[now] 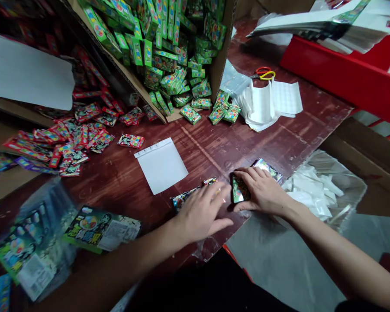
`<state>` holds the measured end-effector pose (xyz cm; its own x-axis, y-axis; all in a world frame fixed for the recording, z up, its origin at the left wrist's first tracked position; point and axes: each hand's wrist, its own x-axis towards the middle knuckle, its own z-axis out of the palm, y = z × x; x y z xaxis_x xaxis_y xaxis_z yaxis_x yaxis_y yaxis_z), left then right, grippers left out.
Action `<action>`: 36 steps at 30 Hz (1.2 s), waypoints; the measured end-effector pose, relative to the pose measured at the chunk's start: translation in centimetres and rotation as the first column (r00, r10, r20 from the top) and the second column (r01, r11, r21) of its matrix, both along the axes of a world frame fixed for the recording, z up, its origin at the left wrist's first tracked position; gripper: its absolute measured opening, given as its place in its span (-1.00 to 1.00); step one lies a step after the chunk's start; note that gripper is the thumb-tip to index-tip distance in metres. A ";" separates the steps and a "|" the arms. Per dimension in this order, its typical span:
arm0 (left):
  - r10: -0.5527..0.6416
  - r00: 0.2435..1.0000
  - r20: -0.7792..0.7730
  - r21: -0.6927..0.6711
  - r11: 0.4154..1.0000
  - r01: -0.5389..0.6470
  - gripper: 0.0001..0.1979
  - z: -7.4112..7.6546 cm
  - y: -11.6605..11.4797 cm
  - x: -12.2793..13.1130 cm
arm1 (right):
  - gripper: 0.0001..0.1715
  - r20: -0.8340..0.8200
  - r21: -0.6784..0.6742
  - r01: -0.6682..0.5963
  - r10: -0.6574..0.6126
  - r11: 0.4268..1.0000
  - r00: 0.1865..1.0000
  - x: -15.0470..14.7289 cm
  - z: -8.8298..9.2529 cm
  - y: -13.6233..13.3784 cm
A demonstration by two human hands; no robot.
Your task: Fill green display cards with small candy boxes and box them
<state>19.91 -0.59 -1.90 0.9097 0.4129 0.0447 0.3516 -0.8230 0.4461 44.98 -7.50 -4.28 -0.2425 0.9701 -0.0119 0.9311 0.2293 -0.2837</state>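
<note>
My right hand (pixel 262 190) is at the table's front edge, its thumb and fingers closed around a small dark green packet (pixel 239 190). A shiny silvery packet (pixel 269 168) lies just beyond that hand, partly covered by it. To the left, my left hand (pixel 199 212) hovers low with its fingers stretched out, slightly blurred. Partly under it lie small colourful packets (pixel 185 197), and whether it touches them I cannot tell. A white square pouch (pixel 162 165) lies flat further up the table.
A cardboard box (pixel 227 47) of green packets lies tipped at the back. Red packets (pixel 81 138) spread at left, near large green packages (pixel 100 229). Scissors (pixel 264 73) and white sheets (pixel 262 104) sit at back right. A plastic-lined bin (pixel 321 190) stands off the right edge.
</note>
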 end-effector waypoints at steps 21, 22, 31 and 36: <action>0.162 0.897 -0.411 0.155 0.982 -0.106 -0.30 1.2 0.4 -24.7 | 0.05 -0.053 0.084 -0.273 0.278 0.958 0.959 -0.8 -1.2 0.6; 0.139 0.899 -0.415 0.128 0.987 -0.094 -0.26 1.6 0.5 -24.0 | 0.11 -0.047 0.091 -0.263 0.268 0.961 0.962 -1.7 -1.1 0.8; 0.123 0.885 -0.449 0.095 0.991 -0.089 -0.13 3.1 2.6 -23.8 | 0.18 0.008 0.011 -0.467 0.466 0.884 0.885 -10.0 -0.8 4.0; 0.255 0.900 -0.354 0.147 0.965 -0.216 -0.06 2.1 -0.8 -21.0 | 0.15 0.025 0.007 -0.449 0.448 0.894 0.893 -11.2 -0.7 3.5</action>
<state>-1.06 -1.37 0.16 0.7466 0.6278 -0.2200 0.6629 -0.7298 0.1671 33.76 -4.02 -4.98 -0.6517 0.7584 -0.0109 0.7346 0.6275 -0.2583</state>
